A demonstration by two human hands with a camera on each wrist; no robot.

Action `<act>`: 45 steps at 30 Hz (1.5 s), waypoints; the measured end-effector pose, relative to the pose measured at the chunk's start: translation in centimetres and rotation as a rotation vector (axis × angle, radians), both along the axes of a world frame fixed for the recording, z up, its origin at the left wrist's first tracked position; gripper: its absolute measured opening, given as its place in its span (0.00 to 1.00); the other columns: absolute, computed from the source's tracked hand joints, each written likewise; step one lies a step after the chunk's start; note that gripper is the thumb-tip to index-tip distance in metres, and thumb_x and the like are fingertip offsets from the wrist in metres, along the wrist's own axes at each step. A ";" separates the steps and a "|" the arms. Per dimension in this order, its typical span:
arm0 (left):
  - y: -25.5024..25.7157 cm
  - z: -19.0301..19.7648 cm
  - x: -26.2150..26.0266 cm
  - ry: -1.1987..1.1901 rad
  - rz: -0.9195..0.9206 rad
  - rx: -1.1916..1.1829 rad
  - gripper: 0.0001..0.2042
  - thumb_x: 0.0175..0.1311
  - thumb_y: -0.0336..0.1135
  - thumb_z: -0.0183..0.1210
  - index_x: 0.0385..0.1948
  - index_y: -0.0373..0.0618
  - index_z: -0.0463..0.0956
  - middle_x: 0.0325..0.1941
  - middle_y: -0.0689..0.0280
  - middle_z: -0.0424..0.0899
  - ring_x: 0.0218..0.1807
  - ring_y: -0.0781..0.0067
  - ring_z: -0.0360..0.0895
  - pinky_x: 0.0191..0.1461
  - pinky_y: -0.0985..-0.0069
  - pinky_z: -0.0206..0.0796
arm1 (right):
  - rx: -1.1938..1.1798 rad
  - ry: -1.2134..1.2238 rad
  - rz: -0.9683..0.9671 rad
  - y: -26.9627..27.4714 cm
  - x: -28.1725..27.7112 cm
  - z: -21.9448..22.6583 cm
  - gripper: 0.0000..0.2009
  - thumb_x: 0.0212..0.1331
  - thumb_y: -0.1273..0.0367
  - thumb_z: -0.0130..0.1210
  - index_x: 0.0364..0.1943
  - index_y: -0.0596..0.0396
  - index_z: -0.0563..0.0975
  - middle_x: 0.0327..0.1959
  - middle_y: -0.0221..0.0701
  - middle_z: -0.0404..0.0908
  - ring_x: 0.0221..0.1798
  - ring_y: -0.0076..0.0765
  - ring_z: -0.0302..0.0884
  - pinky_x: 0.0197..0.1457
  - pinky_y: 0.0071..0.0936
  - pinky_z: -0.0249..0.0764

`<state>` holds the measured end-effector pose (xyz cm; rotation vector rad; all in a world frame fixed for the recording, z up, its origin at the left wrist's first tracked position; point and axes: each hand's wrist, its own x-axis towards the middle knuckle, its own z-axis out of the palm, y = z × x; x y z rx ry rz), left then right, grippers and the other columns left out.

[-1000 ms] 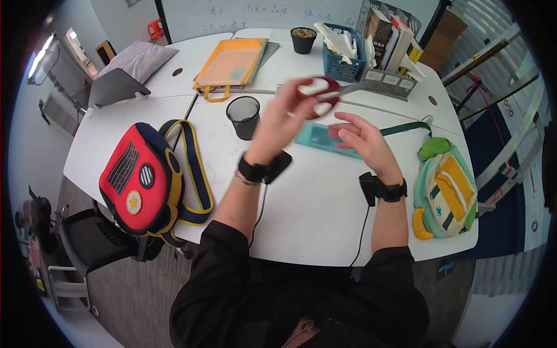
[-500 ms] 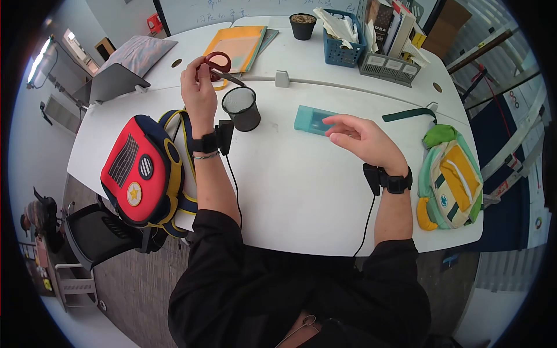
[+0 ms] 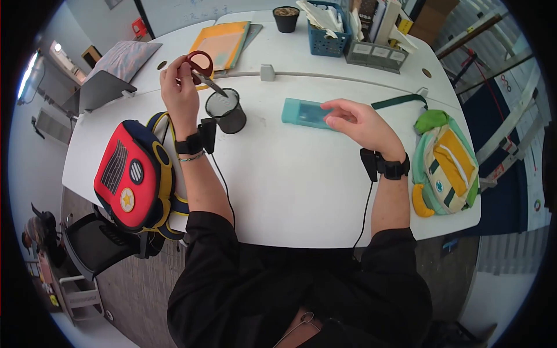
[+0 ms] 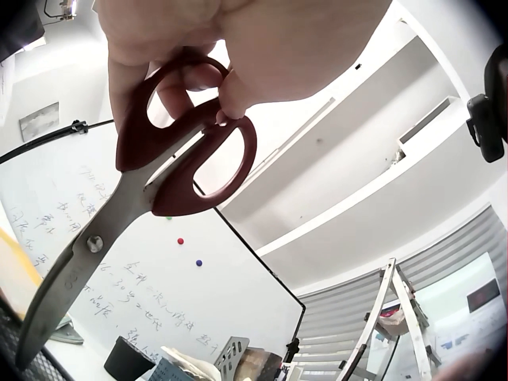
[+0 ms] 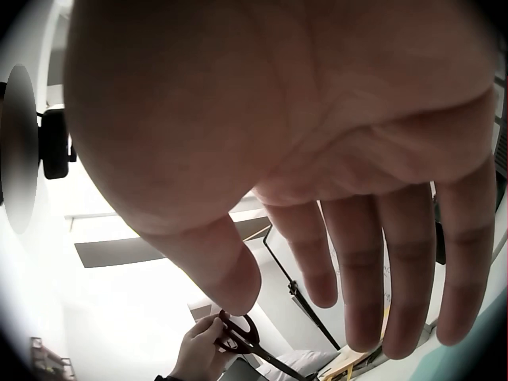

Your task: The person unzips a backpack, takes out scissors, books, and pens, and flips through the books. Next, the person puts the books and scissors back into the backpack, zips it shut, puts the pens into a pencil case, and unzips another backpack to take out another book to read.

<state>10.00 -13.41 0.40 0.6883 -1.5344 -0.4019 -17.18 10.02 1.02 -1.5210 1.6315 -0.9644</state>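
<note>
Pinching the scissors (image 4: 131,193) by one handle with the left hand (image 3: 180,94), pointing them tip-down at the mouth of the cup (image 3: 230,120). Holding the right hand (image 3: 371,130) over the case (image 3: 304,113) with fingers straight, slightly parted; cannot tell whether touching it.

Red backpack (image 3: 145,200), green backpack (image 3: 445,168), at opposite ends of the table (image 3: 284,191)
From here, along the far side: yellow folder (image 3: 217,45), black pot (image 3: 286,22), blue basket (image 3: 329,43), books (image 3: 383,20) in a rack (image 3: 376,57).
</note>
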 end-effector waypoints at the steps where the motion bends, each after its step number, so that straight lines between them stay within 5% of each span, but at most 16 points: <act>1: 0.0 -0.1 0.0 -0.070 0.025 0.025 0.09 0.69 0.31 0.53 0.45 0.41 0.79 0.37 0.63 0.74 0.31 0.75 0.77 0.35 0.79 0.71 | -0.011 -0.009 -0.001 0.1 -0.2 0.0 0.17 0.63 0.68 0.54 0.54 0.58 0.74 0.41 0.31 0.81 0.46 0.24 0.77 0.54 0.21 0.71; 12: -2.7 -3.8 -1.3 -0.333 -0.042 0.110 0.10 0.68 0.31 0.52 0.47 0.49 0.79 0.40 0.59 0.76 0.40 0.67 0.73 0.44 0.73 0.68 | 0.006 0.058 -0.032 0.1 -0.7 -0.1 0.17 0.63 0.65 0.55 0.54 0.57 0.75 0.39 0.31 0.81 0.44 0.25 0.76 0.53 0.24 0.71; 16: -1.8 -3.6 -1.6 -0.327 0.071 0.099 0.12 0.64 0.33 0.57 0.49 0.46 0.77 0.43 0.57 0.76 0.46 0.63 0.74 0.50 0.70 0.69 | 0.007 0.075 -0.020 0.0 -0.7 -0.3 0.17 0.63 0.65 0.56 0.54 0.56 0.75 0.39 0.31 0.81 0.43 0.25 0.76 0.52 0.24 0.71; 20: -2.6 -3.1 -0.1 -0.388 0.102 -0.017 0.11 0.60 0.30 0.60 0.44 0.42 0.76 0.39 0.58 0.77 0.41 0.62 0.76 0.47 0.68 0.70 | 0.011 0.058 -0.014 0.0 -0.6 -0.4 0.17 0.63 0.66 0.56 0.54 0.56 0.75 0.38 0.30 0.81 0.43 0.24 0.76 0.52 0.24 0.71; 25: 1.4 2.0 -0.2 -0.164 0.151 -0.138 0.09 0.65 0.29 0.57 0.43 0.37 0.74 0.38 0.60 0.76 0.40 0.70 0.76 0.41 0.73 0.70 | -0.004 0.077 -0.024 0.1 -0.9 -0.3 0.17 0.63 0.66 0.56 0.54 0.56 0.74 0.37 0.31 0.82 0.43 0.26 0.77 0.52 0.25 0.72; 27: 0.0 1.5 -1.2 0.089 -0.169 -0.027 0.10 0.67 0.31 0.55 0.46 0.36 0.71 0.40 0.59 0.74 0.42 0.70 0.75 0.42 0.74 0.72 | -0.034 0.068 -0.029 0.1 -1.3 -0.7 0.18 0.62 0.65 0.57 0.54 0.56 0.75 0.37 0.33 0.83 0.41 0.28 0.78 0.48 0.25 0.73; 30: -1.1 1.5 -5.2 -0.153 -0.211 0.134 0.11 0.69 0.33 0.51 0.49 0.39 0.69 0.43 0.56 0.75 0.43 0.66 0.74 0.44 0.73 0.72 | -0.064 0.054 -0.023 0.2 -1.3 -0.7 0.19 0.61 0.63 0.57 0.54 0.56 0.75 0.36 0.36 0.84 0.38 0.30 0.79 0.44 0.26 0.74; 33: -4.8 0.7 -8.4 -0.268 -0.160 -0.008 0.13 0.66 0.35 0.53 0.47 0.39 0.71 0.44 0.53 0.75 0.44 0.56 0.72 0.47 0.66 0.70 | -0.080 0.050 -0.023 0.3 -1.4 -0.5 0.19 0.60 0.63 0.57 0.54 0.56 0.75 0.36 0.36 0.84 0.38 0.30 0.79 0.43 0.26 0.74; 39: -10.3 0.2 -11.6 -0.391 -0.213 0.058 0.12 0.65 0.36 0.53 0.46 0.41 0.72 0.43 0.52 0.75 0.44 0.57 0.72 0.48 0.67 0.67 | -0.079 0.046 -0.014 1.0 -1.3 0.7 0.18 0.61 0.65 0.57 0.53 0.57 0.75 0.36 0.35 0.84 0.40 0.30 0.79 0.46 0.26 0.74; 45: -10.4 0.5 -12.9 -0.435 -0.183 0.025 0.12 0.64 0.37 0.54 0.45 0.42 0.73 0.42 0.55 0.76 0.46 0.57 0.72 0.51 0.67 0.66 | -0.076 0.031 0.009 1.1 -1.3 0.9 0.17 0.61 0.67 0.56 0.54 0.58 0.75 0.37 0.34 0.83 0.41 0.29 0.79 0.48 0.26 0.74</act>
